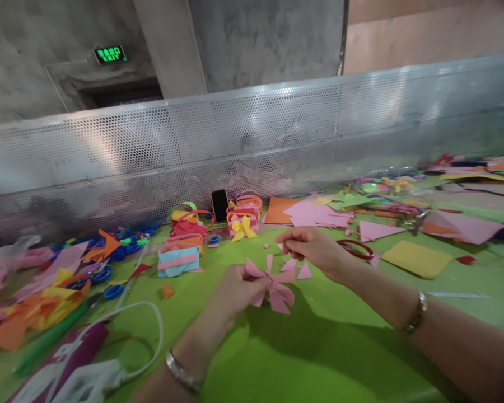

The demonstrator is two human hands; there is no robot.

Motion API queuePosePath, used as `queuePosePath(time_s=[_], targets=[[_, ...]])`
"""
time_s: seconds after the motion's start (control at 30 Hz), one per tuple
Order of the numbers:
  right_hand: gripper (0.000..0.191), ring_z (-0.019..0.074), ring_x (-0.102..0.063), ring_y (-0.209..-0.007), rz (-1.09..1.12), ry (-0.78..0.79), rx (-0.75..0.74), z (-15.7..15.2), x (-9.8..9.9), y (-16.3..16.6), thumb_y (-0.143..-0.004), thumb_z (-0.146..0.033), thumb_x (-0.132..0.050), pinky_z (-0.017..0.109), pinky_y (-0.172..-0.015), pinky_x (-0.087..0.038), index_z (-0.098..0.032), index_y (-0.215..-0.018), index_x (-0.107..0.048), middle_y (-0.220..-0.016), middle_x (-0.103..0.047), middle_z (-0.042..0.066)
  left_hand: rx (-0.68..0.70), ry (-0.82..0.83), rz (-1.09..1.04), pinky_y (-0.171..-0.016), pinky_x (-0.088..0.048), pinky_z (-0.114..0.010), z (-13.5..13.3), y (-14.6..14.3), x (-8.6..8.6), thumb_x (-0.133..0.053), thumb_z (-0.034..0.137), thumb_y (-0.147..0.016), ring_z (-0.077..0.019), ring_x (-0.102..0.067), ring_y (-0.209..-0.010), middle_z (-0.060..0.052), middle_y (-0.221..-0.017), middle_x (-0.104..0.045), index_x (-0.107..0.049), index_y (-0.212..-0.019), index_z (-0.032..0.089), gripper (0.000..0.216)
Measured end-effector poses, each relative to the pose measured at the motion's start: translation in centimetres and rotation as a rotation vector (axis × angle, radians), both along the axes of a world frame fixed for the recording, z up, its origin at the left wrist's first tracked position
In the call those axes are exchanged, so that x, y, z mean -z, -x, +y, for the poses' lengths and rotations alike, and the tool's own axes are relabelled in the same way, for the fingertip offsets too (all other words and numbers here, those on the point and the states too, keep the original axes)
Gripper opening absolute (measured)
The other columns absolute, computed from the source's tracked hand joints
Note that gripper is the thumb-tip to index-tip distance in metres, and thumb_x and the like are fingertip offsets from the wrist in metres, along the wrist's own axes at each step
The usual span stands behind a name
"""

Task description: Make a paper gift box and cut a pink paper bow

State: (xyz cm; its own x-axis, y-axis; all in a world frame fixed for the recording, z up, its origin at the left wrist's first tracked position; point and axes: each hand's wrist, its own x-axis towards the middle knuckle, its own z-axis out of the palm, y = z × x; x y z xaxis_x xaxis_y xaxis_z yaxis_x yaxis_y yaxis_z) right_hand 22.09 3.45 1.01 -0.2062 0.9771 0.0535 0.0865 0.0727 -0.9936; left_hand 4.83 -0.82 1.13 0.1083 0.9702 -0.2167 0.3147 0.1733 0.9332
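My left hand (239, 291) pinches a pink felt-like flower (280, 288) by one side, its several petals spread out above the table. Just beyond the flower, my right hand (313, 249) has thumb and fingers drawn together in a pinch. What those fingers hold, if anything, is too small to make out. Small pink scraps (304, 271) lie beneath the right hand. A red ring-shaped band (356, 249) rests behind the right wrist. Left of the flower sits a light-blue folded piece with a pink stripe (178, 262).
A phone (220, 205) leans upright by small craft bags and a yellow bow (243, 228). Pink sheets (319, 211), a yellow sheet (416, 258) and scraps cover the right side. A power strip (88, 380) with a white cable lies front left. A perforated metal panel (252, 123) stands behind.
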Motion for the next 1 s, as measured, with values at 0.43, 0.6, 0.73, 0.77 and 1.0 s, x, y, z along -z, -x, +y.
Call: queuePosePath(time_s=[0.43,0.6,0.73,0.77,1.0], targets=[[0.047,0.0115,-0.058,-0.062,-0.076,0.006,-0.161,-1.3,0.8,1.6,-0.064,-0.01,-0.064,0.023,-0.058,-0.044,-0.009,-0.111,-0.055,-0.068,-0.063,-0.001,-0.062,0.034,-0.242,-0.062,-0.044,-0.025,0.8,0.6,1.3,-0.073,0.021,-0.057,-0.0118,-0.057,-0.061,-0.003,-0.066,-0.066,-0.067,-0.071,0.012,0.017],[0.043,0.011,-0.057,-0.061,-0.064,-0.027,-0.155,-1.4,0.9,1.8,-0.065,-0.01,-0.061,0.023,-0.058,-0.045,-0.01,-0.108,-0.055,-0.067,-0.061,-0.002,-0.012,0.002,-0.278,-0.066,-0.044,-0.026,0.8,0.6,1.4,-0.072,0.029,-0.061,-0.0148,-0.06,-0.069,-0.005,-0.075,-0.069,-0.068,-0.076,0.013,0.023],[0.039,0.0112,-0.056,-0.061,-0.103,-0.116,-0.191,-1.7,1.0,1.9,-0.066,-0.011,-0.059,0.022,-0.055,-0.043,-0.01,-0.104,-0.057,-0.067,-0.059,-0.002,-0.012,-0.018,-0.236,-0.06,-0.043,-0.025,0.6,0.3,1.2,-0.074,0.026,-0.057,-0.0137,-0.059,-0.061,-0.004,-0.065,-0.067,-0.067,-0.07,0.013,0.02],[0.037,0.0114,-0.056,-0.061,-0.123,-0.122,-0.188,-1.7,1.1,1.9,-0.066,-0.011,-0.059,0.022,-0.055,-0.043,-0.011,-0.103,-0.058,-0.067,-0.059,-0.002,-0.009,-0.021,-0.236,-0.06,-0.044,-0.025,0.5,0.3,1.1,-0.075,0.023,-0.055,-0.0135,-0.059,-0.06,-0.003,-0.065,-0.067,-0.067,-0.07,0.013,0.019],[0.037,0.0129,-0.059,-0.067,-0.119,-0.081,-0.151,-1.2,1.3,1.8,-0.066,-0.01,-0.061,0.023,-0.058,-0.045,-0.012,-0.103,-0.058,-0.073,-0.064,0.001,-0.035,-0.008,-0.292,-0.066,-0.048,-0.027,0.6,0.3,1.1,-0.072,0.014,-0.055,-0.0151,-0.062,-0.066,-0.004,-0.07,-0.069,-0.069,-0.075,0.014,0.02]])
